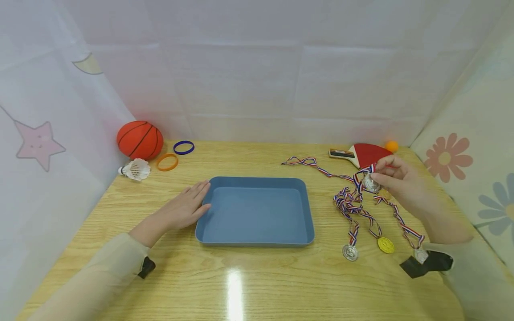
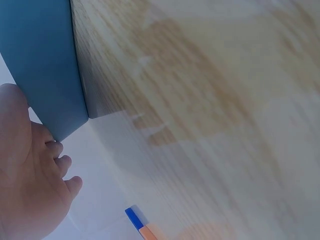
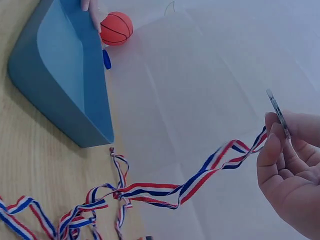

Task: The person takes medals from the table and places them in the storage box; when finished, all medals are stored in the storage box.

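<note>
Between thumb and fingers, my right hand (image 1: 395, 178) pinches a silver medal (image 1: 371, 183) above the table; the right wrist view shows the medal (image 3: 278, 114) edge-on. Its striped ribbon (image 3: 200, 180) runs down to a tangle of red, white and blue ribbons (image 1: 347, 203). Around that tangle lie another silver medal (image 1: 350, 253), a gold medal (image 1: 386, 245) and a silver medal (image 1: 421, 255) by the right sleeve. With fingers extended, my left hand (image 1: 184, 207) rests against the left edge of a blue tray (image 1: 257, 244). Nothing lies in the tray.
At the back left are a red basketball (image 1: 140, 140), a shuttlecock (image 1: 135, 170), an orange wristband (image 1: 167, 162) and a blue wristband (image 1: 184, 147). A red table tennis paddle (image 1: 367, 154) and an orange ball (image 1: 391, 146) lie at the back right. Cloth walls border the table.
</note>
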Tool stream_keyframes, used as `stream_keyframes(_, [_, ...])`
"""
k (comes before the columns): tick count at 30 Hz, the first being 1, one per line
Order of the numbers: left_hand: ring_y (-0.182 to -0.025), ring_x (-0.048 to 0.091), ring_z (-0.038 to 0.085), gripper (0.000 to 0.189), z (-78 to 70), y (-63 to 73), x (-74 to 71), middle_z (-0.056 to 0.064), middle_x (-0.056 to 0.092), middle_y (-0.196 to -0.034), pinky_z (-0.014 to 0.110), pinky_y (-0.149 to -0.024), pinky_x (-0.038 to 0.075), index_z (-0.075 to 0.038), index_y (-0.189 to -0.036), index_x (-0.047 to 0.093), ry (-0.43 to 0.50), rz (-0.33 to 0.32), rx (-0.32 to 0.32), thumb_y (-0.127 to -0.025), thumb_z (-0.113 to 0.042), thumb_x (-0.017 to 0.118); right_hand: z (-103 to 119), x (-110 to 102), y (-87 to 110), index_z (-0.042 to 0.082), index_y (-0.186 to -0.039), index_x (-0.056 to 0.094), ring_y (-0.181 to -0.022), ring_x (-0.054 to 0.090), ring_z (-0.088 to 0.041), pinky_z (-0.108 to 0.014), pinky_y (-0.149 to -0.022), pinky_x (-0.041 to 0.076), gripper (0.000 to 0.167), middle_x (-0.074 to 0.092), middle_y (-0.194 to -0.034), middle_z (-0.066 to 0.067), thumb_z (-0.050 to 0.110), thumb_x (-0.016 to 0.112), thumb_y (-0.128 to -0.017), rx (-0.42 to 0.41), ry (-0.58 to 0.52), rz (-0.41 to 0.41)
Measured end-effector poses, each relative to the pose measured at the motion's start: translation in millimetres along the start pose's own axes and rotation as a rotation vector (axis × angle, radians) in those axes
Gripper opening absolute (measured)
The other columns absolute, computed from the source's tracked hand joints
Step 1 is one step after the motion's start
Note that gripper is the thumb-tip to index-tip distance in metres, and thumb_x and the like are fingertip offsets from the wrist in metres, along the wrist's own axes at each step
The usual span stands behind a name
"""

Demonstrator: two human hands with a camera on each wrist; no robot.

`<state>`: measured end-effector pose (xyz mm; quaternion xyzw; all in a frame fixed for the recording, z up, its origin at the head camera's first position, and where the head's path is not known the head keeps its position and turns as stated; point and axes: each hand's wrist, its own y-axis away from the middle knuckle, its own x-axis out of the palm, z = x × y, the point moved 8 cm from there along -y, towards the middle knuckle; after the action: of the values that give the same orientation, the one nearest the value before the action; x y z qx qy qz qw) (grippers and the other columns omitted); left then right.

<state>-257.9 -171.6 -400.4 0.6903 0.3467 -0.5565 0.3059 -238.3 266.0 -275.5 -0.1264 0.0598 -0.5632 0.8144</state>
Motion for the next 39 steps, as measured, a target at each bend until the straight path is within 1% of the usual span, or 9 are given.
stream_keyframes(4, [-0.136, 0.012, 0.035, 0.064, -0.3, 0.1, -0.2, 0.021, 0.013, -0.150, 0.050, -0.107, 0.013, 0.007, -0.144, 0.015, -0.005, 0.003, 0.001, -0.100, -0.034, 0.036, 14.3, 0.9, -12.9, 0.004, -0.104, 0.061, -0.075, 0.059, -0.010, -0.017, -0.064, 0.049, 0.026, 0.063, -0.087, -0.003, -0.013, 0.046, -0.090, -0.017, -0.020, 0.000])
stream_keyframes(6, [-0.136, 0.012, 0.036, 0.064, -0.6, 0.4, -0.7, 0.021, 0.013, -0.150, 0.050, -0.107, 0.013, 0.007, -0.144, 0.015, -0.006, 0.002, 0.001, -0.100, -0.034, 0.036, 19.5, 3.3, -18.6, 0.004, -0.107, 0.062, -0.076, 0.059, -0.010, -0.017, -0.065, 0.049, 0.027, 0.063, -0.087, -0.003, -0.011, 0.047, -0.091, -0.009, -0.022, -0.004])
stream_keyframes(13, [-0.135, 0.014, 0.037, 0.064, -2.3, 0.1, -1.9, 0.022, 0.015, -0.149, 0.051, -0.107, 0.015, 0.008, -0.143, 0.016, -0.003, -0.003, 0.004, -0.099, -0.033, 0.038, 37.0, 15.1, -37.2, 0.009, -0.112, 0.065, -0.079, 0.058, -0.009, -0.017, -0.071, 0.048, 0.025, 0.062, -0.089, -0.001, 0.001, 0.056, -0.090, 0.026, 0.116, -0.083])
stream_keyframes(17, [-0.136, 0.013, 0.036, 0.063, -2.2, -0.2, -1.7, 0.021, 0.014, -0.149, 0.051, -0.107, 0.014, 0.007, -0.143, 0.016, -0.006, 0.003, -0.002, -0.099, -0.032, 0.038, 53.0, 31.1, -49.5, 0.003, -0.112, 0.065, -0.081, 0.058, -0.011, -0.019, -0.075, 0.048, 0.025, 0.064, -0.090, -0.003, -0.002, 0.055, -0.090, -0.030, 0.037, -0.046])
stream_keyframes(19, [-0.135, 0.013, 0.037, 0.063, -2.6, 0.3, -1.8, 0.021, 0.014, -0.149, 0.051, -0.107, 0.014, 0.008, -0.143, 0.016, -0.007, 0.006, -0.001, -0.099, -0.033, 0.037, 61.8, 39.7, -55.6, 0.000, -0.111, 0.065, -0.079, 0.059, -0.013, -0.020, -0.075, 0.048, 0.025, 0.065, -0.090, -0.005, -0.005, 0.054, -0.089, -0.061, -0.033, -0.021])
stream_keyframes(21, [-0.136, 0.013, 0.037, 0.064, -2.8, 0.5, -1.9, 0.021, 0.014, -0.149, 0.051, -0.107, 0.014, 0.008, -0.143, 0.016, -0.006, 0.009, -0.002, -0.099, -0.033, 0.037, 69.9, 47.1, -61.6, 0.000, -0.111, 0.065, -0.080, 0.060, -0.014, -0.021, -0.074, 0.050, 0.025, 0.065, -0.090, -0.006, -0.006, 0.055, -0.089, -0.078, -0.050, -0.015])
stream_keyframes(28, [-0.135, 0.013, 0.037, 0.063, -3.5, 0.6, -4.0, 0.022, 0.014, -0.149, 0.052, -0.107, 0.014, 0.008, -0.143, 0.017, -0.007, 0.005, -0.005, -0.099, -0.032, 0.038, 93.2, 67.8, -81.0, -0.003, -0.116, 0.061, -0.096, 0.061, -0.021, -0.022, -0.075, 0.051, 0.030, 0.065, -0.102, -0.013, -0.008, 0.055, -0.087, -0.131, -0.104, 0.011])
stream_keyframes(34, [-0.135, 0.013, 0.037, 0.063, -3.9, 0.2, -4.2, 0.022, 0.014, -0.149, 0.052, -0.107, 0.014, 0.008, -0.143, 0.016, -0.014, 0.009, -0.005, -0.099, -0.032, 0.038, 99.6, 71.3, -89.3, -0.005, -0.119, 0.059, -0.093, 0.061, -0.021, -0.023, -0.074, 0.050, 0.034, 0.064, -0.108, -0.015, -0.012, 0.053, -0.086, -0.172, -0.216, 0.011])
stream_keyframes(39, [-0.135, 0.013, 0.037, 0.063, -3.8, 0.3, -4.8, 0.021, 0.014, -0.149, 0.052, -0.107, 0.014, 0.008, -0.143, 0.016, -0.007, 0.008, -0.007, -0.099, -0.032, 0.038, 100.5, 66.0, -90.7, -0.003, -0.126, 0.053, -0.098, 0.058, -0.023, -0.023, -0.075, 0.050, 0.043, 0.059, -0.117, -0.016, -0.014, 0.055, -0.084, -0.176, -0.267, -0.023])
